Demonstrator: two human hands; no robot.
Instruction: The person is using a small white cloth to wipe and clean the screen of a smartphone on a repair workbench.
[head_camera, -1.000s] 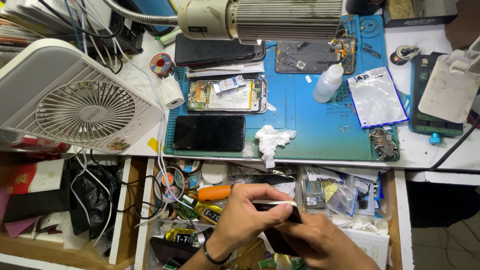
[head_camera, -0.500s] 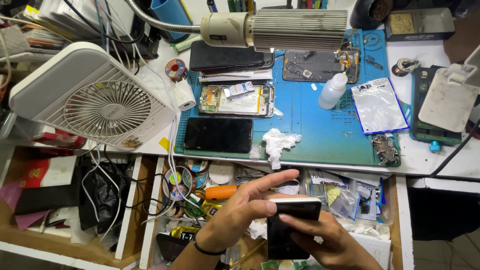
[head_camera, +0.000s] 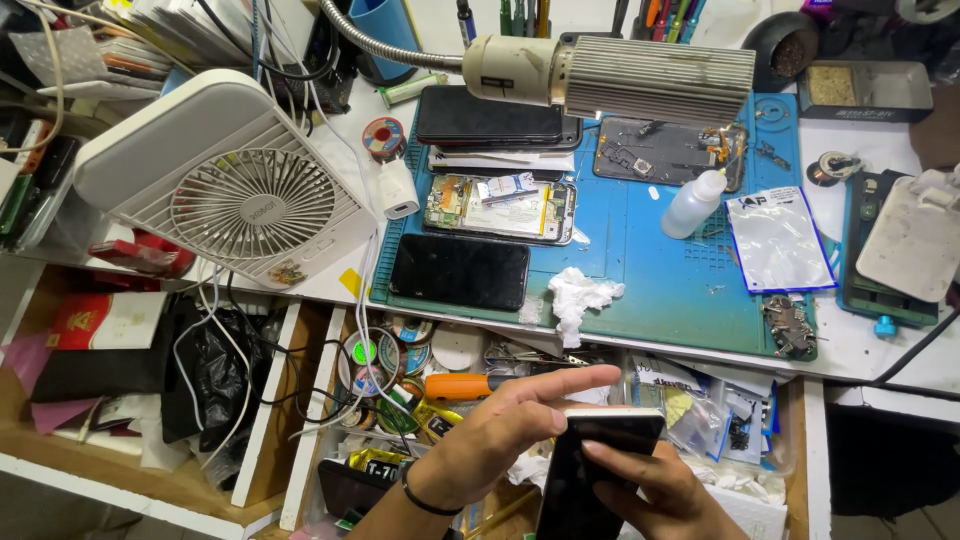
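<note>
My right hand (head_camera: 650, 495) grips a black phone (head_camera: 592, 470) with a pale top edge, held over the open drawer (head_camera: 790, 440) at the bottom of the head view. My left hand (head_camera: 500, 440), with a dark band on the wrist, rests against the phone's left side, its index finger stretched above the top edge. On the blue work mat (head_camera: 660, 290) lie a dark phone screen (head_camera: 458, 271), an opened phone showing its insides (head_camera: 500, 208), a crumpled white tissue (head_camera: 580, 297) and a small clear squeeze bottle (head_camera: 692, 203).
A white desk fan (head_camera: 235, 195) leans at the left. A ribbed lamp head (head_camera: 620, 78) on a gooseneck hangs over the mat. A clear plastic bag (head_camera: 780, 240) lies at the mat's right. The drawer holds tape rolls, an orange-handled tool (head_camera: 470, 385) and small bags.
The phone has come up out of the drawer and now shows nearly upright between my hands. My left index finger has stretched out over its top. The view has shifted slightly lower.
</note>
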